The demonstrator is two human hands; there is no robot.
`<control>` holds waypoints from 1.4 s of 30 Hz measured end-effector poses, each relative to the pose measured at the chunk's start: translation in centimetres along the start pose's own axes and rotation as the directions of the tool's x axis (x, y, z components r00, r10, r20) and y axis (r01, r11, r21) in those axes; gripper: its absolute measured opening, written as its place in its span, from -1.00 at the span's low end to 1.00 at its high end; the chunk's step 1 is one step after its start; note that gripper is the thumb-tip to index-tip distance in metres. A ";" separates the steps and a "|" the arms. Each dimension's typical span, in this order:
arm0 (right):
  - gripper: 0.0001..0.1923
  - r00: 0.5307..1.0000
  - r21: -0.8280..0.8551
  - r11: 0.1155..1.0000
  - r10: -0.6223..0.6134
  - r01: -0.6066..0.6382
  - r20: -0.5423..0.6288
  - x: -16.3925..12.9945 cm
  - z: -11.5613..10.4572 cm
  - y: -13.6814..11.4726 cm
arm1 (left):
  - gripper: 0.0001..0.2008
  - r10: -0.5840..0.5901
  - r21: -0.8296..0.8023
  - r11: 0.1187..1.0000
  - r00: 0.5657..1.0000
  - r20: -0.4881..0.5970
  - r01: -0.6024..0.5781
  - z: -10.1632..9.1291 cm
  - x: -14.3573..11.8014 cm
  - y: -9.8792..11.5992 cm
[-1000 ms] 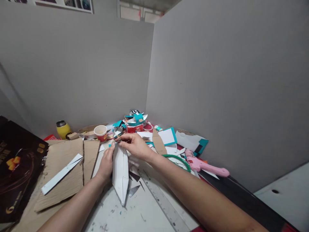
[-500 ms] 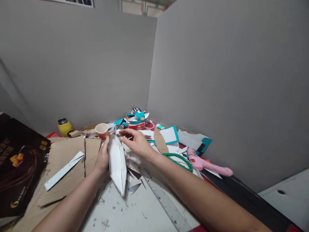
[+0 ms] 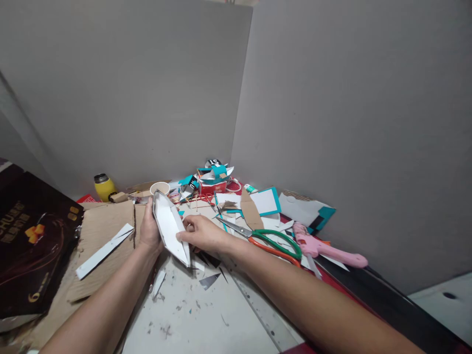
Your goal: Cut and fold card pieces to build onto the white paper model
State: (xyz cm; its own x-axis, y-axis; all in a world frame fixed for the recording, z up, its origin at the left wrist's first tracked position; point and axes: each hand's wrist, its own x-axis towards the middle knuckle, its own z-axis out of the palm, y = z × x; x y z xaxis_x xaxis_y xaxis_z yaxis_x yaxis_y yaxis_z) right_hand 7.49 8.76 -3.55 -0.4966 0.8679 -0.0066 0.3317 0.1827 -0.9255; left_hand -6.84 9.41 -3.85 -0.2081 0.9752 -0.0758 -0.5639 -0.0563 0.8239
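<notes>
A white paper boat-shaped hull [image 3: 170, 223], long and pointed at its near end, is held tilted above the table, its hollow side towards me. My left hand [image 3: 150, 228] grips its left side, the thumb up along the edge and the other fingers hidden behind it. On the right side, my right hand [image 3: 202, 233] pinches the hull's wall, thumb on the inner face. Scissors [image 3: 273, 242] with green and orange handles lie just beyond my right forearm. Dark and white paper scraps [image 3: 210, 281] lie on the table beneath the hands.
A pink hot glue gun [image 3: 328, 248] lies at the right. Corrugated cardboard [image 3: 105, 236] bears a white strip [image 3: 105, 251] on the left, beside a dark box [image 3: 31, 241]. Farther back are a yellow bottle [image 3: 104, 188], a paper cup [image 3: 160, 188] and a teal-and-white paper model [image 3: 216, 174].
My right hand has moved from the hull's far tip down to its right wall. The hull has tilted, its near end rising. More of the scissors shows as the view shifts.
</notes>
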 end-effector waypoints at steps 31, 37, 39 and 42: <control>-0.71 0.811 0.103 0.954 -0.180 0.282 -0.557 2.2 -1.6 1.3 | -0.79 0.165 0.455 0.854 0.961 0.222 -0.251 0.6 -1.2 -2.3; -0.64 0.712 0.074 0.899 -0.289 0.432 -0.640 1.3 -3.1 0.3 | -0.86 0.268 0.443 0.841 0.951 0.156 -0.309 0.2 -1.1 -1.9; -0.59 0.574 0.003 0.876 -0.314 0.483 -0.756 1.3 -4.0 0.0 | -0.86 0.291 0.435 0.843 0.949 0.124 -0.316 0.0 -0.9 -1.7; -0.57 0.432 -0.166 0.866 -0.391 0.471 -0.813 1.0 -5.1 -0.6 | -0.87 0.304 0.418 0.853 0.948 0.092 -0.313 -0.5 -0.4 -1.5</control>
State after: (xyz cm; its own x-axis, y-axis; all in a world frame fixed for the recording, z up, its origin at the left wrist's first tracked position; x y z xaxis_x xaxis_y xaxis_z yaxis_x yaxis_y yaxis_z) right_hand 10.90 11.85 -1.03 0.3078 0.6788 0.6667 0.1863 0.6442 -0.7418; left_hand -6.27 9.00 -5.33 -0.2949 0.9274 0.2299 -0.0813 -0.2641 0.9611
